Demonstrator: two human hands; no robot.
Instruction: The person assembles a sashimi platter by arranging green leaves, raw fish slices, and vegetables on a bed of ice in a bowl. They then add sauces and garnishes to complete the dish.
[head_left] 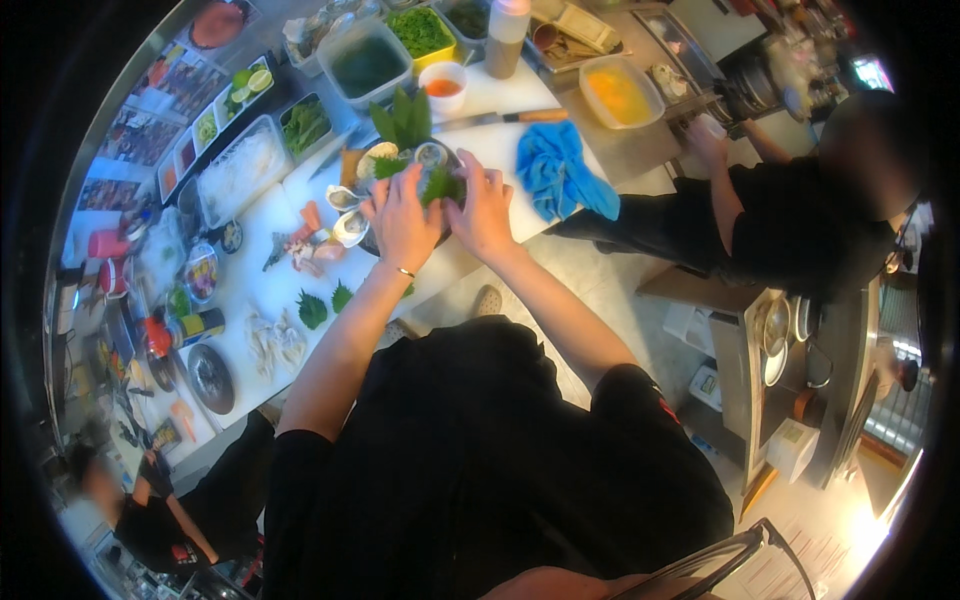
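Between the left hand [404, 215] and the right hand [483, 208] is a green leaf [440, 186] with a toothed edge. It sits over a dark round dish [371, 243], and the fingers of both hands bend down close to it. I cannot tell if either hand is pinching the leaf, or only touching it. To the left of the left hand, two open shells [350, 228] sit by the dish's edge. Just past the fingers, tall green leaves [403, 118] stand up, and a small clear cup [431, 154] is near them.

The shells look tippy to me. If the left hand bumps one, it could roll and spill. The tall leaves could fall if a finger knocks them. A knife [500, 119] lies past the right hand, so reaching that way without looking could end in a cut. To the right of the right hand, a blue cloth [562, 172] hangs over the edge of the white surface [235, 300], and a sleeve could drag it off.

The hands hide much of the dish, so I can't see what is under the fingers. The fingertips are blurry, too.
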